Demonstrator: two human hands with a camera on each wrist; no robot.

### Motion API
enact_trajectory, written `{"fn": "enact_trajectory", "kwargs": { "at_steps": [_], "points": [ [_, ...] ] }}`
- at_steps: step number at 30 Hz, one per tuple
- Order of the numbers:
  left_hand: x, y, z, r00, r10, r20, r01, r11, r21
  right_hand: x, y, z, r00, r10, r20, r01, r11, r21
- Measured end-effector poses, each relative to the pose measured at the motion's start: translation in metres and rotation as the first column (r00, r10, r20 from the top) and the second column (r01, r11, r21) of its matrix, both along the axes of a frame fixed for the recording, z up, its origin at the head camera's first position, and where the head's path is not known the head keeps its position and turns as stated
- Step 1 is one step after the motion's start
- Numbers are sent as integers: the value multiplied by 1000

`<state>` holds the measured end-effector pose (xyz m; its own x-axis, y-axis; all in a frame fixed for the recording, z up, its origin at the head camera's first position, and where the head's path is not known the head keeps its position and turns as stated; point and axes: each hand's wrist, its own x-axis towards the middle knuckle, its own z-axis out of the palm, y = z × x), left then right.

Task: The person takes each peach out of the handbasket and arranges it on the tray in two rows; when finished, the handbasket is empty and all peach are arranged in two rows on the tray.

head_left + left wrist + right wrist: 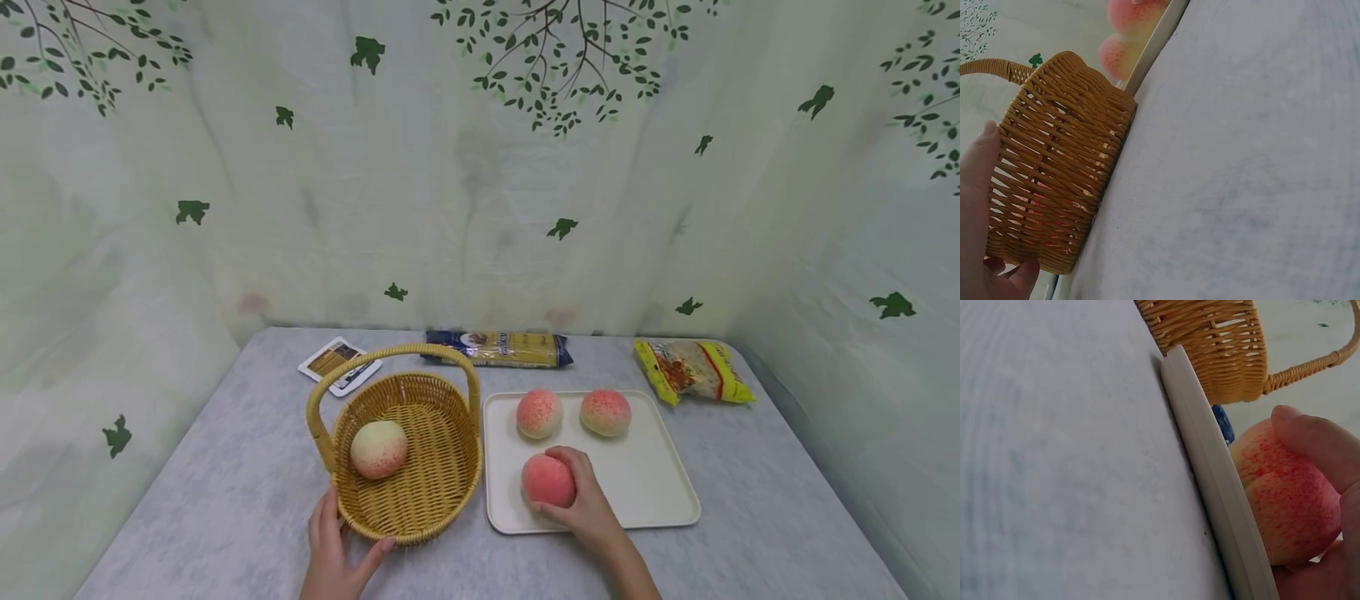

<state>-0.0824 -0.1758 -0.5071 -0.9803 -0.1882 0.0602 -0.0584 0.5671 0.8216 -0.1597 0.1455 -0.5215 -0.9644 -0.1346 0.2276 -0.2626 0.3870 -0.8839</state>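
Note:
A wicker basket (438, 467) with a tall handle stands left of centre on the table, one pale peach (378, 450) lying inside it. My left hand (335, 546) is at the basket's near left side, thumb and fingers spread around its outer wall. On a white tray (645, 492), right of the basket, my right hand (585, 500) grips a pink peach (546, 480) between thumb and fingers. In the right wrist view that peach (1294, 500) shows behind the tray's edge. Two more peaches, one on the left (539, 413) and one on the right (606, 413), lie at the tray's back.
Behind the basket lie a white card-like packet (341, 367) and a long blue and gold package (498, 349). A yellow bag (693, 372) sits at the back right. Pale curtains with leaf prints (480, 167) enclose the table.

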Motion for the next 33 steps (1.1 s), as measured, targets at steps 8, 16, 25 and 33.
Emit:
{"fn": "enact_trajectory", "kwargs": {
  "at_steps": [8, 16, 25, 33],
  "points": [
    [-1, -2, 4, 997, -26, 74, 24, 999, 34, 2, -1, 0, 998, 47, 35, -48, 999, 11],
    [-1, -2, 6, 995, -30, 93, 28, 999, 29, 0, -1, 0, 999, 32, 33, -31, 999, -27],
    [-2, -2, 7, 994, -28, 108, 23, 999, 41, 3, -8, 29, 974, -4, -227, 19, 998, 64],
    [-1, -2, 6, 996, -28, 89, 25, 999, 39, -4, -57, 80, 831, 184, -525, -168, 983, 79]
  ]
}}
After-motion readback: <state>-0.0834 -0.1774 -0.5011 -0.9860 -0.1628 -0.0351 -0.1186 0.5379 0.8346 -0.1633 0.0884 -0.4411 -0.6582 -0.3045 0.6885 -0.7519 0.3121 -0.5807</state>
